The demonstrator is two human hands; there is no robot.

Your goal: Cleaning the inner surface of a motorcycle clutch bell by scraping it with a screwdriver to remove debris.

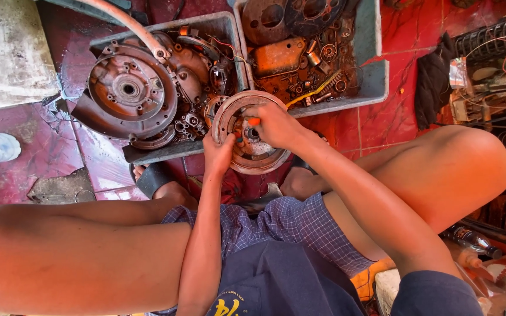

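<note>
A round metal drum-like part (pixel 236 108), rusty inside, is held between my knees above the red tiled floor. My left hand (pixel 219 153) grips its lower left rim. My right hand (pixel 273 124) reaches into its middle, fingers pinched on a small orange-tipped piece (pixel 253 122) by the hub; what that piece is cannot be made out.
Two grey trays sit ahead: the left tray (pixel 165 151) holds a large rusty engine cover (pixel 130 90) and small parts, the right tray (pixel 376 64) holds discs, bearings and a brush. A white hose (pixel 130 24) crosses the left tray. Wiring and clutter (pixel 493 88) lie at right, a bottle (pixel 472 239) near my right knee.
</note>
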